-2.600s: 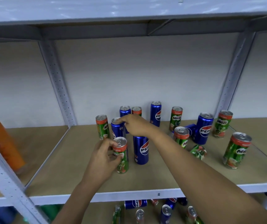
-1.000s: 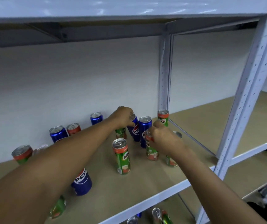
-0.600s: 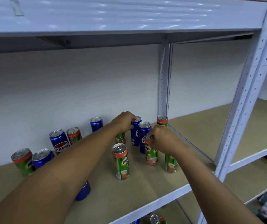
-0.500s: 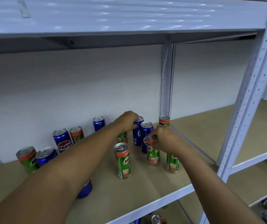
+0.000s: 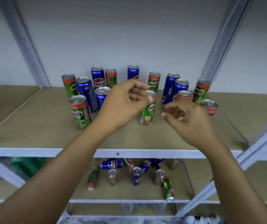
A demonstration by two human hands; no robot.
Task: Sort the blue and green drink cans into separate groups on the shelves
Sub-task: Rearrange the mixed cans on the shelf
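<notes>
Milo can (image 5: pixel 148 109) (rigid, slick, likely light) stands just beyond left hand's (image 5: pixel 123 104) loosely curled, empty fingers; grip mid-body.

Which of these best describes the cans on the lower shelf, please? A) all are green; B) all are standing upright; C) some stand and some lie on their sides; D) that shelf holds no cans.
C: on the lower shelf a blue can lies on its side, while another blue can stands upright.

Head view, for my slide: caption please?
Both hands hover over unsorted blue and green cans on the shelf.
</notes>
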